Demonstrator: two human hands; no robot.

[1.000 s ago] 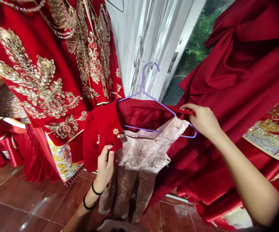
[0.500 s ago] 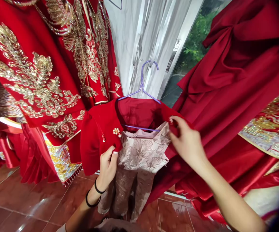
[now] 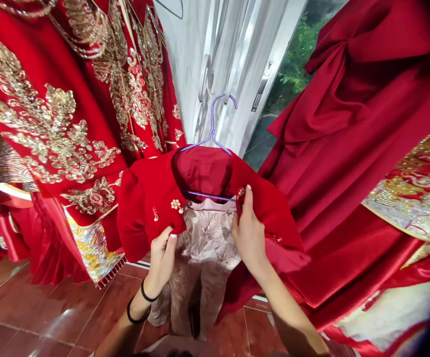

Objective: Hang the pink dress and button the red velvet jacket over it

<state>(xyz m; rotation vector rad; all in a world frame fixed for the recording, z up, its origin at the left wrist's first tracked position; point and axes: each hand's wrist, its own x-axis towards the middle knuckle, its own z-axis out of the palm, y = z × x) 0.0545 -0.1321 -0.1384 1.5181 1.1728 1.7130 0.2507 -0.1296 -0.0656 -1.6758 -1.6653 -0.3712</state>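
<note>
**Red jacket held at both front edges on a thin hanger**

Nearest to me, the left hand [image 3: 161, 258] pinches the jacket's [image 3: 148, 198] left front edge, fingers pressed together on the cloth just under a small flower button [image 3: 178, 204]. Two black bands [image 3: 140, 305] sit on that wrist. The right hand [image 3: 249, 233] grips the other front edge, thumb up by a second button [image 3: 241, 192], fingers closed on the fabric. The jacket hangs between them on a purple hanger [image 3: 212, 134], open at the front, with a pale pink brocade dress [image 3: 203, 248] showing underneath on the same hanger.

As I see it, the risk lies in the pull. Both hands hold the cloth and neither holds the hanger; I cannot see the hook resting on any rail. If one side gets tugged harder, the jacket may slide off a shoulder, or the wire may tip and drop both garments to the red tile floor [image 3: 32, 317]. The buttons look delicate, and a hard pull at the edge could strain their stitching.

Further back, a gold-embroidered red gown [image 3: 51, 114] hangs close on the left and a dark red satin dress [image 3: 367, 124] on the right. The hook or buttons could snag that beadwork or satin if the hanger swings. Behind stands a white door [image 3: 229, 54].
</note>
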